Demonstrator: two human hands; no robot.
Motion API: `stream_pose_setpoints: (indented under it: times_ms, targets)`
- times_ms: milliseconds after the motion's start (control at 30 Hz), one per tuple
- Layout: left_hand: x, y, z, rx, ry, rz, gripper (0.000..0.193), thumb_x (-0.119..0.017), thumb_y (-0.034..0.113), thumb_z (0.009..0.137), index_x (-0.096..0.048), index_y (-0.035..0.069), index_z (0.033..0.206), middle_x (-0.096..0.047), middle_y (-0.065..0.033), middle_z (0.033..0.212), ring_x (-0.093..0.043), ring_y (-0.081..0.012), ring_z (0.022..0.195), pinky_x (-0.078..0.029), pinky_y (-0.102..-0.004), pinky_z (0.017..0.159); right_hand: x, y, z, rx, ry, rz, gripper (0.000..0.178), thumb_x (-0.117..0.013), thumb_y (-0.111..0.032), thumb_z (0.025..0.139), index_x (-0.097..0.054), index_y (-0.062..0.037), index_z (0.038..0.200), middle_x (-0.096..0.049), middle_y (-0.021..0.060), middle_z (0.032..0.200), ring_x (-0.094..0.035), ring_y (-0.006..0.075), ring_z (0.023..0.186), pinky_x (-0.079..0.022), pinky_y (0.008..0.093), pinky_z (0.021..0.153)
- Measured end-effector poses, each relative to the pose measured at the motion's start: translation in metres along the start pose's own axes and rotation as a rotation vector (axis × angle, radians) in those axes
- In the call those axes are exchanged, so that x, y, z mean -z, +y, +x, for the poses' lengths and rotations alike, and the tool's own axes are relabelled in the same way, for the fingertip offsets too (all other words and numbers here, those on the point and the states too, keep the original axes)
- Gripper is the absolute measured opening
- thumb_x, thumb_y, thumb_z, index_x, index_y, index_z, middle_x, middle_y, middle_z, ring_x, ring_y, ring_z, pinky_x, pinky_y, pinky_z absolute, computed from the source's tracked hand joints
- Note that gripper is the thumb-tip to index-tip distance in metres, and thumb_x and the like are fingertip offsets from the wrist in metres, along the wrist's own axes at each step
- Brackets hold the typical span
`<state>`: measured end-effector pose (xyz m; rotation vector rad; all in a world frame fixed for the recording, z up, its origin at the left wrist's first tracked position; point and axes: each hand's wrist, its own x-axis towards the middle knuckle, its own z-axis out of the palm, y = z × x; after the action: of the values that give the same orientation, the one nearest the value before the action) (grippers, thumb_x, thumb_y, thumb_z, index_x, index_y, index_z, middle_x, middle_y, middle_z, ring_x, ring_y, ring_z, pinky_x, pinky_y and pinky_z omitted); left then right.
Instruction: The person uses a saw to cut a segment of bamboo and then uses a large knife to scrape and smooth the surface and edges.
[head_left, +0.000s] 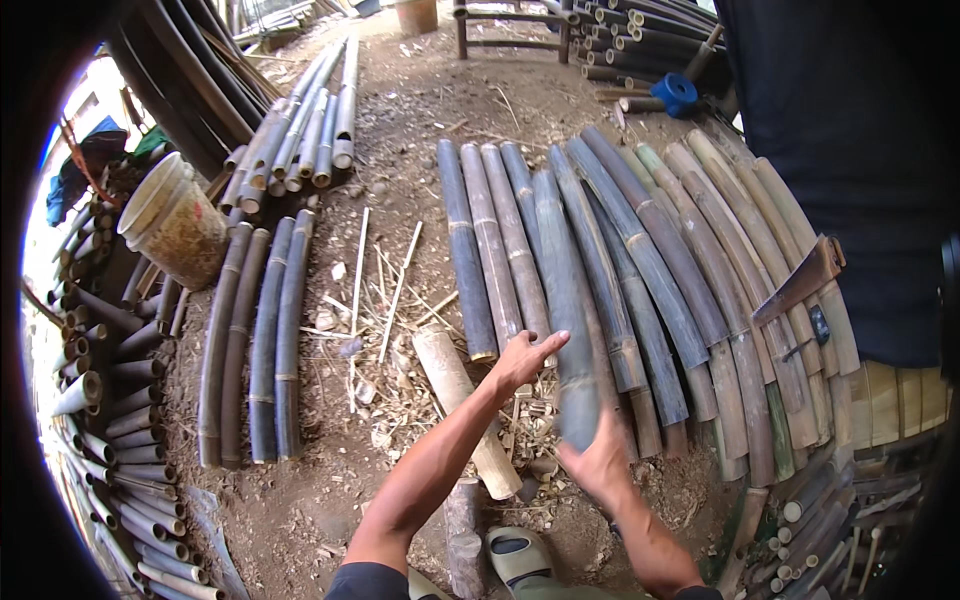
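Note:
A dark grey-green bamboo pole (pixel 565 290) slants up and away before me, its lower end smeared by motion. My left hand (pixel 525 360) is closed at its left side, with the thumb against the pole and some fingers hidden. Around the near end, my right hand (pixel 603 460) grips from the right and looks blurred. Under and beside this pole lies a wide row of cut bamboo poles (pixel 650 260), dark on the left and browner on the right. Just below my left forearm, a pale scraped bamboo piece (pixel 437 365) rests among shavings.
Several dark poles (pixel 265 340) lie at the left, near a dirty white bucket (pixel 175 225). More bamboo is stacked along the left edge and far right. A wide-bladed tool (pixel 795 285) rests on the right poles. Behind stands a blue object (pixel 676 95).

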<state>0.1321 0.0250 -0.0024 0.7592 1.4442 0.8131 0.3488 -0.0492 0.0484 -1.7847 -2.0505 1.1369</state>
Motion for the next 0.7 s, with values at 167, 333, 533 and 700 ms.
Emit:
stream_pose_setpoints:
  times_ms: [167, 333, 533, 700]
  targets:
    - [0.038, 0.005, -0.054, 0.137, 0.138, 0.426, 0.089, -0.088, 0.054, 0.063, -0.061, -0.015, 0.112, -0.070, -0.0252, 0.107, -0.071, -0.0297, 0.095, -0.060, -0.0377, 0.078, -0.032, -0.010, -0.122, 0.621, -0.396, 0.064, 0.093, -0.074, -0.055, 0.082, -0.039, 0.0046, 0.145, -0.050, 0.0314, 0.132, -0.046, 0.0440, 0.128, -0.040, 0.0510, 0.105]
    - [0.085, -0.059, -0.193, 0.054, 0.031, 0.333, 0.079, -0.082, 0.036, 0.067, -0.054, -0.009, 0.126, -0.067, -0.0192, 0.108, -0.066, -0.0268, 0.094, -0.053, -0.0352, 0.087, -0.038, 0.130, -0.148, 0.037, -0.083, -0.423, 0.091, -0.077, -0.042, 0.081, -0.033, 0.0020, 0.148, -0.043, 0.0250, 0.137, -0.040, 0.0442, 0.128, -0.037, 0.0537, 0.106]
    - [0.085, -0.046, -0.399, 0.250, -0.147, 0.119, 0.080, -0.082, 0.034, 0.073, -0.048, -0.007, 0.131, -0.064, -0.0144, 0.106, -0.063, -0.0224, 0.094, -0.052, -0.0362, 0.087, -0.042, 0.233, -0.164, 0.144, -0.007, -0.523, 0.070, -0.075, -0.019, 0.081, -0.042, -0.0020, 0.140, -0.050, 0.0202, 0.124, -0.048, 0.0407, 0.118, -0.044, 0.0498, 0.097]
    - [0.053, -0.075, -0.499, 0.483, -0.136, -0.071, 0.085, -0.086, 0.033, 0.071, -0.045, -0.008, 0.134, -0.063, -0.0147, 0.112, -0.063, -0.0229, 0.101, -0.051, -0.0371, 0.092, -0.022, 0.249, -0.154, 0.058, -0.048, -0.502, 0.049, -0.071, -0.022, 0.086, -0.051, -0.0002, 0.125, -0.058, 0.0224, 0.109, -0.056, 0.0422, 0.106, -0.049, 0.0508, 0.089]
